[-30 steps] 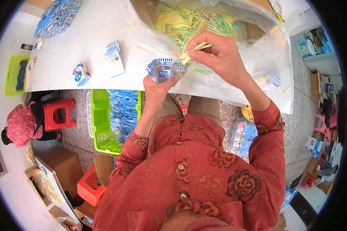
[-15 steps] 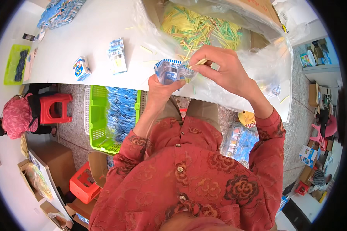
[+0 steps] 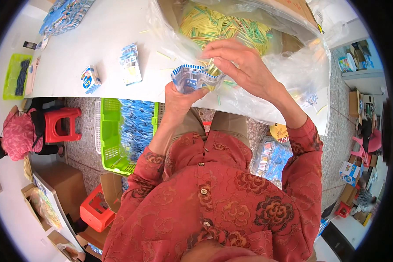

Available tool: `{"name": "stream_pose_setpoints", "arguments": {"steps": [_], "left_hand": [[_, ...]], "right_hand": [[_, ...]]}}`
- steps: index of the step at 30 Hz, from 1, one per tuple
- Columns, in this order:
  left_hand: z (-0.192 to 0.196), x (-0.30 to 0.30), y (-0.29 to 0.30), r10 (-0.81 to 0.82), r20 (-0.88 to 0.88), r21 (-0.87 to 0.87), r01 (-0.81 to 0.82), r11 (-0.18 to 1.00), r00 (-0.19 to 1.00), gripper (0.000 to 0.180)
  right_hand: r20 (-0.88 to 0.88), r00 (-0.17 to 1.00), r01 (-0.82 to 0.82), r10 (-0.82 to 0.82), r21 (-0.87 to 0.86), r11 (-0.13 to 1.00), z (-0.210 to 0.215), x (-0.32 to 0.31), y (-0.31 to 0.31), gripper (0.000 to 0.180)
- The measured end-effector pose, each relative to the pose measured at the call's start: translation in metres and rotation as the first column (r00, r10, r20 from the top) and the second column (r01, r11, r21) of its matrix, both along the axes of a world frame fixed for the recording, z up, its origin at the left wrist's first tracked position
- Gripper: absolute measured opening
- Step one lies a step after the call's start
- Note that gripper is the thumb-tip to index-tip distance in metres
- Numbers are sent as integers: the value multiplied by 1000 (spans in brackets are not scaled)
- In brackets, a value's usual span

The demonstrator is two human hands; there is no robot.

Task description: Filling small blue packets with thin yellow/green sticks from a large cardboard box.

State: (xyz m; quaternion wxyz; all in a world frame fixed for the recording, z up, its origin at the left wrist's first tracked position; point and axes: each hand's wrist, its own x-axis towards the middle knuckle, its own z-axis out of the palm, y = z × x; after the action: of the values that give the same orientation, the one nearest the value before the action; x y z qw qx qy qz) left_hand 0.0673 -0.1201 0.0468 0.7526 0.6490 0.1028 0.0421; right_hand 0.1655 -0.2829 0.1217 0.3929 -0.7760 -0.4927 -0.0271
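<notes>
My left hand (image 3: 178, 102) is closed around a small clear pouch (image 3: 188, 77) with a blue-and-white striped top edge. The pouch's mouth gapes upward, and some yellow sticks show through its right side. Over that side my right hand (image 3: 244, 67) pinches a few thin yellow sticks (image 3: 212, 67), their lower ends at the pouch's mouth. Just beyond the hands, a pile of yellow and green sticks (image 3: 222, 28) fills a plastic-lined cardboard carton (image 3: 288, 8). Left of the pouch, flat striped pouches (image 3: 130, 65) lie on the white table (image 3: 89, 35).
A small blue-and-white box (image 3: 91, 79) stands left on the table, near its edge. Below sits a green crate (image 3: 110, 131) of blue packets. Clear plastic liner (image 3: 284, 83) spreads over the table's right. A person in pink (image 3: 19, 135) is at far left beside a red stool (image 3: 62, 124).
My right hand has moved slightly left and its sticks have turned from sideways to upright, lower at the pouch's mouth. The left hand keeps its hold and has shifted slightly left.
</notes>
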Motion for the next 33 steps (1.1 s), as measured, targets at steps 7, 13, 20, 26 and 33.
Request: {"name": "stream_pose_setpoints", "arguments": {"steps": [7,13,20,26,33], "left_hand": [[-1,4,0,-17,2,47,17,999,1000,21],[3,6,1,-5,-4,-52,5,999,1000,29],[4,7,-1,1,-22,-132,-4,991,1000,29],[0,4,0,41,24,-351,-30,936,999,30],[3,1,-2,89,44,-235,-76,969,995,27]], "right_hand": [[-199,978,-90,54,-173,981,3,1,1,25],[-554,820,-14,143,229,973,-5,3,-4,26],[-697,716,44,39,101,994,-46,3,-20,15],[-694,719,144,43,210,967,-48,-1,-14,12],[-667,745,197,-9,207,958,-42,-17,-9,22]]}}
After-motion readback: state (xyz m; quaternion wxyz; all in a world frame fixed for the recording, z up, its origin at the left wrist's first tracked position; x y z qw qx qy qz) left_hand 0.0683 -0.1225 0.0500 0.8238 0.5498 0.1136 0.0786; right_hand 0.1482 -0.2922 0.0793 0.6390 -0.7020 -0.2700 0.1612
